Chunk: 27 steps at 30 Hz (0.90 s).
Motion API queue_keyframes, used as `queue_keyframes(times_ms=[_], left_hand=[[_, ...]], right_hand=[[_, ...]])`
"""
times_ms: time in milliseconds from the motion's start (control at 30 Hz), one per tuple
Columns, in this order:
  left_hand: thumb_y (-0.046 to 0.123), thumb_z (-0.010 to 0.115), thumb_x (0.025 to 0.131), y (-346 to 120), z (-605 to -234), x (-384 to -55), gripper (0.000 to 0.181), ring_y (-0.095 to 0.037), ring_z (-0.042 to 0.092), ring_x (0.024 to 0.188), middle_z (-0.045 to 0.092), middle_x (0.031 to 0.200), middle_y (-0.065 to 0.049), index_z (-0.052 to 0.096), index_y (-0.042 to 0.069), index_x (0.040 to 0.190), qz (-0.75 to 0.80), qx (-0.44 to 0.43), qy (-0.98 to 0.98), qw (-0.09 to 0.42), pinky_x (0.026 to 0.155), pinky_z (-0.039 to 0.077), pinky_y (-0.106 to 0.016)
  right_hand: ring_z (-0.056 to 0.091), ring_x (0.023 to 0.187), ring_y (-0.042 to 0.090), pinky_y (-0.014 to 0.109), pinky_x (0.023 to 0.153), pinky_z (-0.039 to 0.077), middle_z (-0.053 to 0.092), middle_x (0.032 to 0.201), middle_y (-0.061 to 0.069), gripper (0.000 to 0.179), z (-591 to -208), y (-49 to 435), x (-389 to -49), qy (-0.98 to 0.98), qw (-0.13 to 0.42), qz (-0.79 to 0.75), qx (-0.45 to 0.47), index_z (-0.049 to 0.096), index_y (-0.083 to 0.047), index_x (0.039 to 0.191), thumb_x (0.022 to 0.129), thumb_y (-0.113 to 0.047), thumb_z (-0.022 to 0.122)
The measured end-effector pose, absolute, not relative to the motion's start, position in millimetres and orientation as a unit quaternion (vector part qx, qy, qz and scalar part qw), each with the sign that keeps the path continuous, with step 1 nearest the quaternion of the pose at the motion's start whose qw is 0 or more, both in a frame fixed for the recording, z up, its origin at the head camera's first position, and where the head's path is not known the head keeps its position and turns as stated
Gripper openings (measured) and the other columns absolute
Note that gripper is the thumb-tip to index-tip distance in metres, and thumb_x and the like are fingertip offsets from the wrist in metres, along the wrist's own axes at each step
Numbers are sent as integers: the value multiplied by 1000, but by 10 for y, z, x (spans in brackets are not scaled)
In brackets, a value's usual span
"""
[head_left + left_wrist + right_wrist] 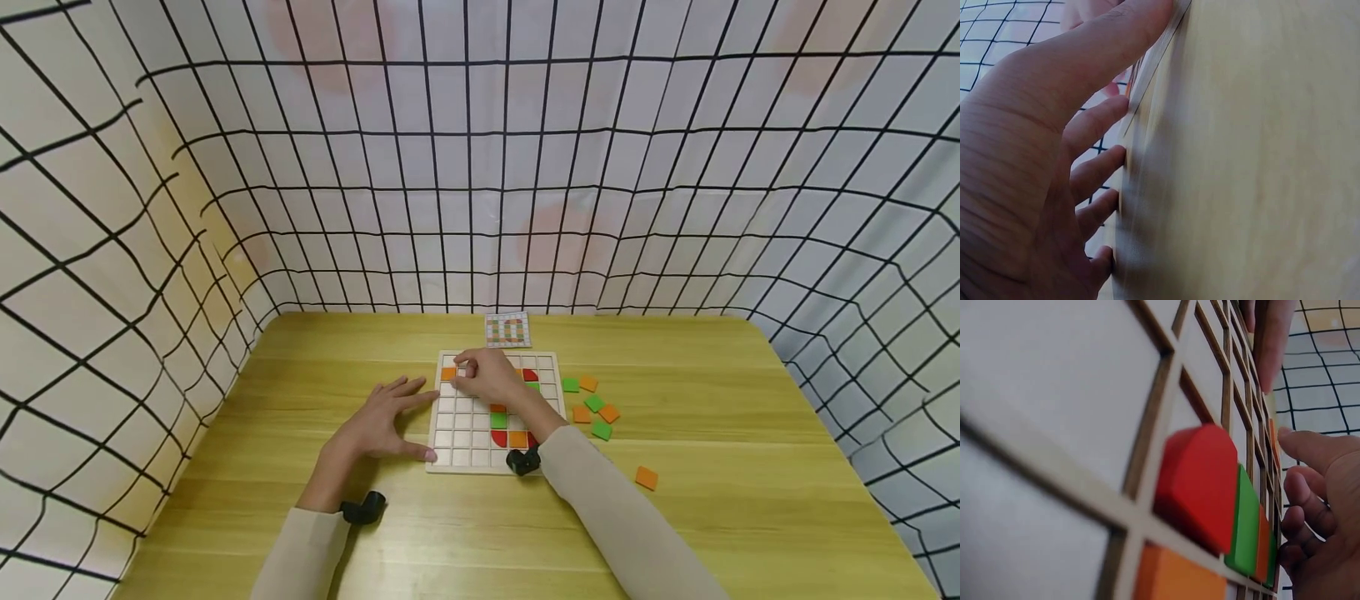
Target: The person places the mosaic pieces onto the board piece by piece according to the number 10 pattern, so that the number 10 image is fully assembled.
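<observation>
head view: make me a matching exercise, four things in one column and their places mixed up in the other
Things
1. picture card
2. left hand
3. right hand
4. lone orange tile

Places
a. over the cells of the grid board
b. nearer the person than the other loose tiles, apart from them
c. beyond the board's far edge
d. at the board's left edge

Right pairs: 1-c, 2-d, 3-a, 4-b
</observation>
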<state>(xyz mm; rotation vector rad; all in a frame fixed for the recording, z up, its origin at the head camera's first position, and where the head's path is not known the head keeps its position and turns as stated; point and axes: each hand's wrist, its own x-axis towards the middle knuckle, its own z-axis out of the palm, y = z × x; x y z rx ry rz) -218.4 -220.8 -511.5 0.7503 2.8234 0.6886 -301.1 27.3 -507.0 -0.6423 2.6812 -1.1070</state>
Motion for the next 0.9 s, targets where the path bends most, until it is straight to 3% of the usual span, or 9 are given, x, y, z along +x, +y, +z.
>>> queue_keyframes(times_ms=[500,733,900], left_hand=[[69,85,69,-2186,-5122,-2180,101,-43,20,158,32,169,-11,49,29,155,234,247,938,70,124,11,-72],[69,85,68,-2181,-5127,-2178,102,-43,20,158,31,169,-11,49,28,154,234,248,938,68,124,10,-73],[69,86,68,-2208,-5130,-2171,103,-44,21,157,31,169,-12,50,27,154,235,250,937,66,123,11,-73]], right_hand=[[49,67,13,27,63,44,63,82,-4,39,-4875,838,-2813,896,35,-380,-227,71,-8,128,95,-28,76],[44,68,16,28,61,36,60,81,-1,37,-4771,1290,-2673,910,27,-370,-185,72,-8,126,95,-28,76],[45,70,17,32,67,39,58,81,0,37,-4764,1592,-2586,920,25,-358,-160,72,-7,124,94,-28,77]])
